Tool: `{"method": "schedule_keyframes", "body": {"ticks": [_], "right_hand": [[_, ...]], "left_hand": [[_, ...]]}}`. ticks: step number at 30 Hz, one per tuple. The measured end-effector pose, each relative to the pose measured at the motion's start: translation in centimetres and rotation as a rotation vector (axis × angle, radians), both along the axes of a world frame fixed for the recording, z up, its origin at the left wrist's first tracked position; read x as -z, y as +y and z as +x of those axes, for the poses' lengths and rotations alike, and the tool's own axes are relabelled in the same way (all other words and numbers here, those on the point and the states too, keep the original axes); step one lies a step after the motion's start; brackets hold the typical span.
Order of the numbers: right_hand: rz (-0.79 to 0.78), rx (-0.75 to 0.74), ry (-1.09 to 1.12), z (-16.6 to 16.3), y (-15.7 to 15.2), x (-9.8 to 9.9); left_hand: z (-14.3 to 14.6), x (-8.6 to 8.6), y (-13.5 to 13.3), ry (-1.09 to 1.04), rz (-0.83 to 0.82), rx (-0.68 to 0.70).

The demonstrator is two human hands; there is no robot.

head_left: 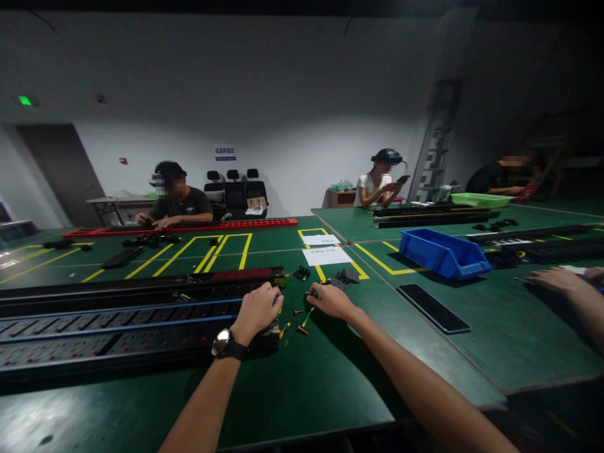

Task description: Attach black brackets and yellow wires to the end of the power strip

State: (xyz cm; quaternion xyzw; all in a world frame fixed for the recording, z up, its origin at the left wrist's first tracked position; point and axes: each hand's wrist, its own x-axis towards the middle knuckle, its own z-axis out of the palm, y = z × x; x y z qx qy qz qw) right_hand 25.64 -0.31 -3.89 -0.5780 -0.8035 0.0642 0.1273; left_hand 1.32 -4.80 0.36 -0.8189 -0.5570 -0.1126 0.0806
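My left hand (257, 309), a watch on its wrist, is curled shut over the right end of a long black power strip (117, 333) that lies across the green table (292, 390). My right hand (331, 299) rests a little to the right with its fingers pinched around a small part I cannot make out. Between the two hands lie small screws and short yellow-green wires (302, 322). Black metal brackets (343, 276) sit just beyond my right hand.
More black strips and a red one (189, 225) lie farther back. A blue bin (441, 251), a black flat bar (433, 307) and white papers (325, 255) lie to the right. Three people sit at the far tables; another person's hand (557, 279) reaches in at right.
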Motion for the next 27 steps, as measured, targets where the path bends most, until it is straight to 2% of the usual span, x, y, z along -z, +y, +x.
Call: {"method": "schedule_keyframes", "body": {"ticks": [6, 27], "right_hand": [[0.013, -0.023, -0.035, -0.09, -0.01, 0.02], [0.021, -0.067, -0.054, -0.11, -0.23, -0.08]], "left_hand": [[-0.07, 0.50, 0.28, 0.017, -0.021, -0.011], [-0.07, 0.52, 0.31, -0.004, -0.065, 0.000]]}}
